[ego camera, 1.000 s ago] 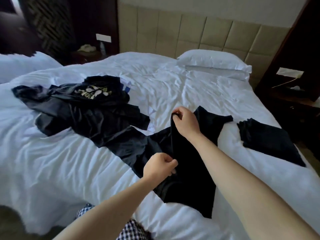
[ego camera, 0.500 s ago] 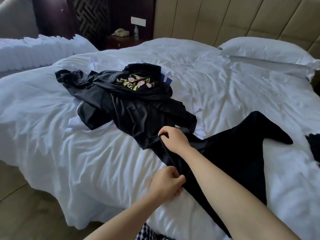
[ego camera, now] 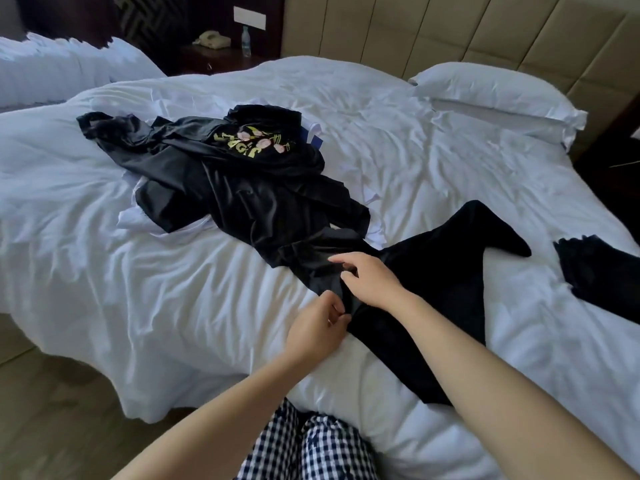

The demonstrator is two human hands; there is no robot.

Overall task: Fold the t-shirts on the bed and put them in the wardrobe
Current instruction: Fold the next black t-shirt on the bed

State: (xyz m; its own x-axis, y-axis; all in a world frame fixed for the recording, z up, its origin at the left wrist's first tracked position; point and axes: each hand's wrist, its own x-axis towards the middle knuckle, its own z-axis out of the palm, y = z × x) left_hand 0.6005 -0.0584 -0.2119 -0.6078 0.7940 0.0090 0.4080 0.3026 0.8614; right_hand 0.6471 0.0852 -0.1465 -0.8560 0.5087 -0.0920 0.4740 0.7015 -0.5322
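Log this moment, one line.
left hand pinches plain black fabric t-shirt | right hand on it, grip unclear | dark crumpled shirt pile unfolded
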